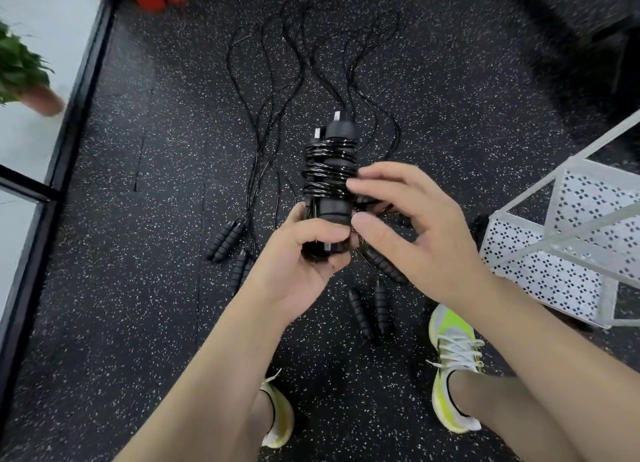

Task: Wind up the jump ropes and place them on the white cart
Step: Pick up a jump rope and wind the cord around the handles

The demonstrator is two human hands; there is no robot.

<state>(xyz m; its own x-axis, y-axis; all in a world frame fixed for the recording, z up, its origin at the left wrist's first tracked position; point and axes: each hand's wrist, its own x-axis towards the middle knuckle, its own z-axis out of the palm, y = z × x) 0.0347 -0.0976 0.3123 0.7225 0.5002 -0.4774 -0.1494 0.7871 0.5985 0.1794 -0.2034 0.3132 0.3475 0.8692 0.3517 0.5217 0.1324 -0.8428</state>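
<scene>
Jump rope point(330, 170), light, springy cord coiled on paired handles; left hand point(304, 253) clamped handle bases; right hand point(408, 226) loosely spread beside coils

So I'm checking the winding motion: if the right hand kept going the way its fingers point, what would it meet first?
The right hand points leftward, so its fingertips would first meet the wound rope bundle that the left hand grips; they look nearly touching already, though depth is unclear.

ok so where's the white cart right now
In the head view the white cart stands on the floor at the right edge, just beyond the right hand and ahead of the right shoe.
</scene>
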